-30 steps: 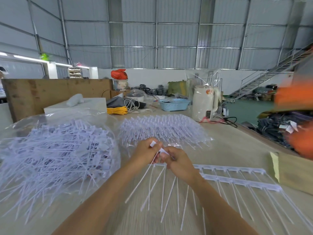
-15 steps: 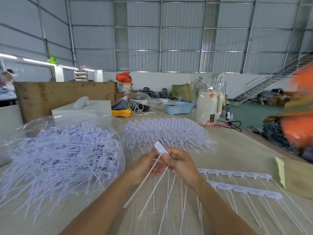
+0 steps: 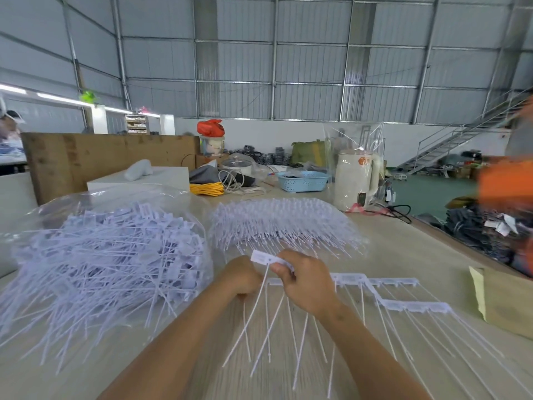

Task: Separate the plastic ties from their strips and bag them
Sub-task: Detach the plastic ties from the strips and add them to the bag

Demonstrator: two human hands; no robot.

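My left hand [image 3: 240,277] and my right hand [image 3: 307,284] meet at the table's middle over a white strip of plastic ties [image 3: 377,284]. The right hand pinches the flat head of one white tie [image 3: 261,258], whose tail hangs down toward me. The left hand is curled around several loose tie tails [image 3: 269,321]; its fingertips are hidden. A second strip [image 3: 415,306] lies just right of the first. A clear bag of loose ties [image 3: 101,255] sits at the left. A heap of unseparated strips [image 3: 285,223] lies beyond my hands.
A cardboard box [image 3: 507,298] stands at the right table edge. A white kettle [image 3: 354,180], a blue basket [image 3: 302,180], yellow cord [image 3: 206,188] and a white box [image 3: 138,180] crowd the far side. A person in orange [image 3: 504,180] moves at the right.
The tie head held by my right hand has risen and twisted away from the strip. The strips at the right have shifted and bent. The camera has tilted up slightly.
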